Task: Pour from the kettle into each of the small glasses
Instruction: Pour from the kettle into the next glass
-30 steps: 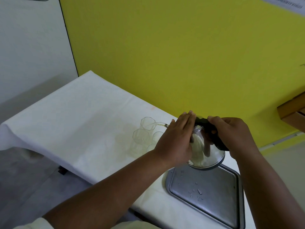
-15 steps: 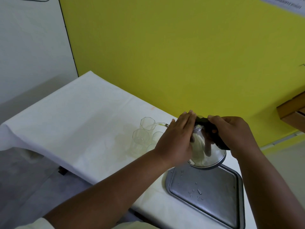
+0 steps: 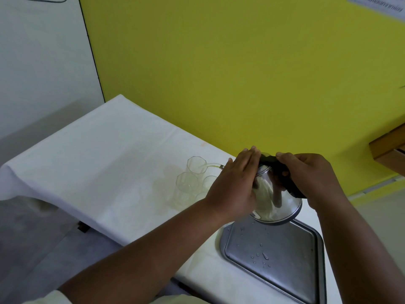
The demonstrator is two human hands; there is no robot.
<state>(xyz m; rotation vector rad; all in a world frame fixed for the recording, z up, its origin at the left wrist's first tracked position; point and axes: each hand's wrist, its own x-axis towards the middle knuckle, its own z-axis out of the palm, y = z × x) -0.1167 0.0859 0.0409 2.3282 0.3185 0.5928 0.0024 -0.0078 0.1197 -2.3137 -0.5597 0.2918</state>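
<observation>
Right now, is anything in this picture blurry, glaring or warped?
Head view: wide-angle bend tilts the wall and table; the sign at top right is blurred; the kettle mirrors its surroundings; the clear glasses are faint against the white cloth; lighting is soft, shadows weak.

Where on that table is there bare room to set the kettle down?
The metal tray under the kettle is bare except for droplets. The white cloth left of the glasses is open. Around the glasses and both hands it is crowded.

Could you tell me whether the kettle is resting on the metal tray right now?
No, the kettle is held tilted in the air by the right hand and left hand, above the far edge of the metal tray.
</observation>
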